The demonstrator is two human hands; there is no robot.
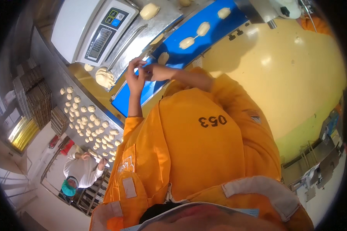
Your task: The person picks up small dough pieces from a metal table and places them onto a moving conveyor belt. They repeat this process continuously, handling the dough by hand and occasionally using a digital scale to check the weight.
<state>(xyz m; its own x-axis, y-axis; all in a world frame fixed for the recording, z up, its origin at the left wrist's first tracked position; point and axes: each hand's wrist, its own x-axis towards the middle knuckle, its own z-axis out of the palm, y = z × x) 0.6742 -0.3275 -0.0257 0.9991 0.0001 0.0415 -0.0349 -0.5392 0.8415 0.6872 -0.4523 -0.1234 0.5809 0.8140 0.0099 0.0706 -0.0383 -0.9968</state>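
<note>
My left hand [135, 80] is raised over the near end of the blue conveyor belt [121, 96], its fingers bent and somewhat apart, with nothing visible in it. Against its thumb and fingers is my right hand [157, 72], which reaches in from the right with fingers closed. Whether anything small is pinched there is hidden. Just beyond my right hand a pale dough piece [163, 58] lies on the belt. Farther along are two dough pieces joined by a thin strand, the nearer dough piece [187, 42] and the farther dough piece [203, 29], then another dough piece [224, 13].
Left of the belt stands a white digital scale [98, 36] beside a steel plate. A larger dough lump [105, 77] sits at its corner. Several dough balls [91, 108] cover a steel table, where a co-worker in white [81, 169] handles pieces. Stacked trays [32, 92] stand far left.
</note>
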